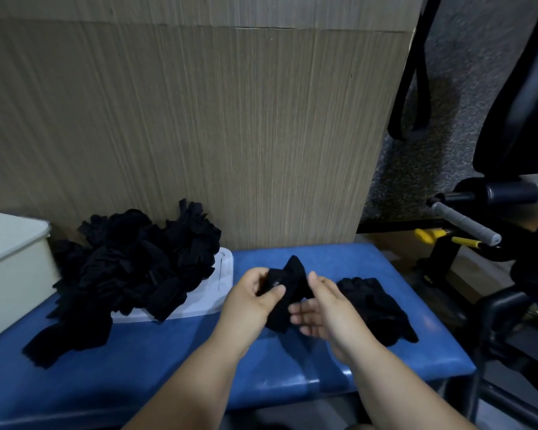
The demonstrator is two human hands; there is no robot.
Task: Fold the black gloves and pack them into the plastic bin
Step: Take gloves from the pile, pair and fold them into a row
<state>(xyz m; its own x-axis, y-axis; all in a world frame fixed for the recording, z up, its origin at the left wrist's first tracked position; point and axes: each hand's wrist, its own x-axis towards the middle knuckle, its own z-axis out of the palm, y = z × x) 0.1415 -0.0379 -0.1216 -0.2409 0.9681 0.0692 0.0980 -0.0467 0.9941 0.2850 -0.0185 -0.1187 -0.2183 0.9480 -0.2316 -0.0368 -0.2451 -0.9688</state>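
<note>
A black glove (288, 285) is bunched up above the blue padded bench (156, 364). My left hand (255, 297) grips its left side, thumb curled over the fabric. My right hand (319, 308) is beside it on the right, fingers spread and fairly straight against the glove's lower part. A large heap of black gloves (131, 268) lies on a white lid (212, 293) to the left. More black gloves (376, 308) lie flat on the bench just right of my right hand. The pale plastic bin (10, 268) stands at the far left edge.
A wood-grain panel (199, 135) rises right behind the bench. To the right stand a black chair (522, 103) and black exercise equipment with a grey grip handle (466, 223) and yellow parts. Grey carpet lies beyond.
</note>
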